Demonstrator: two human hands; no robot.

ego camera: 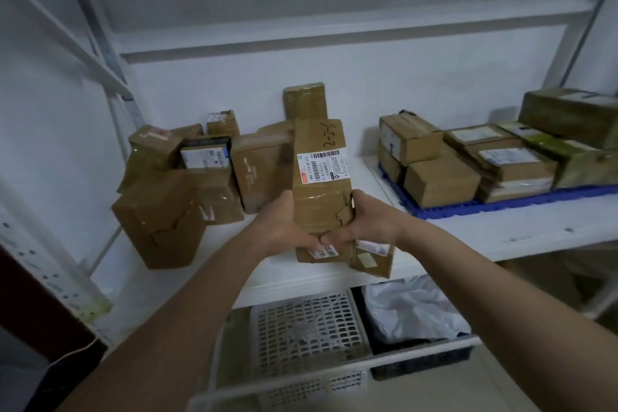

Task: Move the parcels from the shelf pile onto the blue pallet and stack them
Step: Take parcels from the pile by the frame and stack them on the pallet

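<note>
Between the left hand (pixel 284 227) and the right hand (pixel 371 221) sits a long parcel (pixel 319 177) of matt brown cardboard, banded with glossy clear tape that catches the light, and bearing a smooth white paper label (pixel 322 162). The pile of parcels (pixel 187 184) left of the hands is the same taped cardboard, creased and dented. Right of the hands, the blue pallet (pixel 501 204) looks like ribbed moulded plastic. The shelf (pixel 485 231) under the hands is smooth white-painted board. Below the wrists lie a perforated white plastic basket (pixel 304 334) and a crinkled, shiny plastic bag (pixel 411 311).

Storeroom: white shelving (pixel 501 237) stacked with parcels (pixel 187 184).
</note>
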